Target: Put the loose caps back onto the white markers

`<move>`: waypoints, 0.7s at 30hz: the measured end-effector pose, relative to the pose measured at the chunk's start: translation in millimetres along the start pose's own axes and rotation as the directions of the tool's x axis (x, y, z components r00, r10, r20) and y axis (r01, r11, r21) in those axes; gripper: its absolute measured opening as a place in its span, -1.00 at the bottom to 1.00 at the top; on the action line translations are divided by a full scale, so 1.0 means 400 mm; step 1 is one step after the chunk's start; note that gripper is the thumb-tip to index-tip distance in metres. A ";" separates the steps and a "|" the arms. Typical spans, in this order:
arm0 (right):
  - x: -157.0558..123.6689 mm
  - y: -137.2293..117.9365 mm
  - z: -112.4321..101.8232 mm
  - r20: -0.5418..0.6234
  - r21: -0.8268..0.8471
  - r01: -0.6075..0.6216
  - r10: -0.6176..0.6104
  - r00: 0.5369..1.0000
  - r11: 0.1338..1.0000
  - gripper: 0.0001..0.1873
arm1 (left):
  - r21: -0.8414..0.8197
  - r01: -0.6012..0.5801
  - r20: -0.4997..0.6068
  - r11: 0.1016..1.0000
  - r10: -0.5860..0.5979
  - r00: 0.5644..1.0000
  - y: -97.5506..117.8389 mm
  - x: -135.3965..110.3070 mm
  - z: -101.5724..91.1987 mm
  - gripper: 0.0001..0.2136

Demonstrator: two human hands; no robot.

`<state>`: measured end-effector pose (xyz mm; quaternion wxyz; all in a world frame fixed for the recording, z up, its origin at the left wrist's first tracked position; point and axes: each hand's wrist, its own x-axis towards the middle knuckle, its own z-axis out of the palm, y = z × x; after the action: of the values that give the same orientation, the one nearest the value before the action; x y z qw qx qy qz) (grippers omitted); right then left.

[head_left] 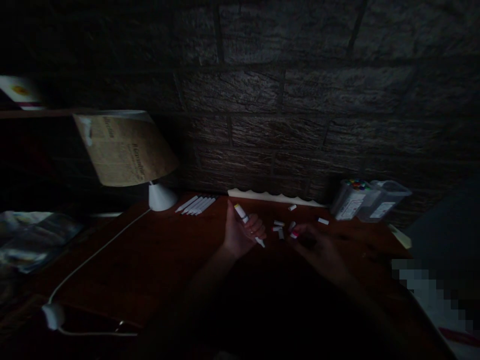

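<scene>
My left hand (242, 235) is closed around a white marker (241, 212) with a yellow end at the top; its pale tip points down to the right. To the right, my right hand (318, 247) pinches a small white and pink marker cap (294, 233) between its fingertips. Several loose caps (278, 223) lie on the wooden table (168, 265) between and beyond my hands. Another cap (323, 221) rests apart at the right. A row of several white markers (197, 205) lies side by side at the left back.
A lamp (127, 150) with a newsprint shade stands at the left back, its cord (101, 248) running to a white switch (53, 316). At the right back are a clear case (348, 202) holding markers and a second clear case (384, 200). A dark brick wall (255, 95) rises behind.
</scene>
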<state>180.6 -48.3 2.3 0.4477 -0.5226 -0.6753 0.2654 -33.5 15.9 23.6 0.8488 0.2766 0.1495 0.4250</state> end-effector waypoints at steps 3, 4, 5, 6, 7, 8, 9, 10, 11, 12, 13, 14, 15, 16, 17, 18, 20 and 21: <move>0.005 0.003 0.014 -0.024 0.007 0.022 -0.022 0.999 1.000 -0.81 | 0.071 0.036 0.005 0.997 -0.037 0.999 -0.009 0.000 0.006 -0.30; 0.007 0.005 0.015 -0.031 0.003 0.032 -0.032 0.999 0.999 -0.82 | 0.086 0.044 0.009 0.995 -0.045 0.999 -0.012 0.000 0.008 -0.31; 0.009 0.006 0.014 -0.038 0.005 0.036 -0.036 0.999 0.999 -0.82 | 0.094 0.048 0.012 0.994 -0.050 0.999 -0.015 0.001 0.009 -0.32; 0.010 0.008 0.014 -0.047 0.016 0.036 -0.035 0.998 0.999 -0.82 | 0.096 0.048 0.012 0.994 -0.050 0.999 -0.017 0.002 0.010 -0.32; 0.010 0.009 0.014 -0.055 0.032 0.037 -0.035 0.998 0.999 -0.82 | 0.090 0.041 0.009 0.995 -0.042 0.999 -0.019 0.003 0.009 -0.33; 0.009 0.010 0.015 -0.062 0.049 0.042 -0.039 0.997 0.998 -0.82 | 0.078 0.026 0.002 0.997 -0.026 1.000 -0.021 0.004 0.007 -0.33; 0.007 0.010 0.017 -0.063 0.062 0.048 -0.044 0.997 0.997 -0.82 | 0.062 0.007 -0.008 0.998 -0.006 1.000 -0.022 0.005 0.005 -0.34; 0.005 0.010 0.022 -0.066 0.072 0.057 -0.052 0.996 0.996 -0.83 | 0.045 -0.016 -0.019 0.999 0.017 1.000 -0.022 0.005 0.001 -0.34; 0.003 0.009 0.027 -0.073 0.079 0.066 -0.061 0.995 0.995 -0.84 | 0.029 -0.040 -0.031 0.999 0.041 0.999 -0.021 0.005 -0.003 -0.35; 0.000 0.007 0.034 -0.079 0.085 0.072 -0.066 0.995 0.994 -0.85 | 0.015 -0.068 -0.043 0.998 0.069 0.997 -0.020 0.004 -0.006 -0.36; -0.002 0.005 0.042 -0.079 0.090 0.072 -0.065 0.995 0.993 -0.85 | 0.003 -0.099 -0.058 0.995 0.099 0.993 -0.017 0.002 -0.009 -0.38; -0.004 0.003 0.049 -0.075 0.094 0.066 -0.059 0.995 0.993 -0.86 | -0.005 -0.128 -0.077 0.992 0.127 0.989 -0.015 0.000 -0.011 -0.39; -0.007 0.001 0.056 -0.062 0.095 0.058 -0.052 0.997 0.994 -0.86 | -0.011 -0.157 -0.097 0.988 0.155 0.983 -0.012 -0.002 -0.013 -0.40; -0.009 0.000 0.062 -0.048 0.095 0.049 -0.045 0.998 0.994 -0.87 | -0.017 -0.183 -0.117 0.983 0.179 0.977 -0.009 -0.004 -0.013 -0.41; -0.012 -0.001 0.067 -0.036 0.097 0.043 -0.040 0.999 0.994 -0.86 | -0.021 -0.205 -0.134 0.978 0.201 0.970 -0.007 -0.006 -0.013 -0.41; -0.014 -0.002 0.071 -0.028 0.102 0.039 -0.036 0.999 0.994 -0.85 | -0.026 -0.228 -0.149 0.973 0.221 0.964 -0.005 -0.008 -0.012 -0.42; -0.017 -0.001 0.076 -0.020 0.123 0.031 -0.029 0.999 0.992 -0.76 | -0.040 -0.274 -0.174 0.961 0.263 0.949 -0.003 -0.010 -0.008 -0.43; -0.018 -0.001 0.077 -0.009 0.133 0.022 -0.021 1.000 0.991 -0.72 | -0.049 -0.293 -0.186 0.955 0.280 0.942 -0.003 -0.010 -0.007 -0.44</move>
<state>153.7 -52.0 -13.9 0.4871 -0.4852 -0.6600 0.3029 -36.3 13.0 20.6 0.7712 0.2242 0.1663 0.5721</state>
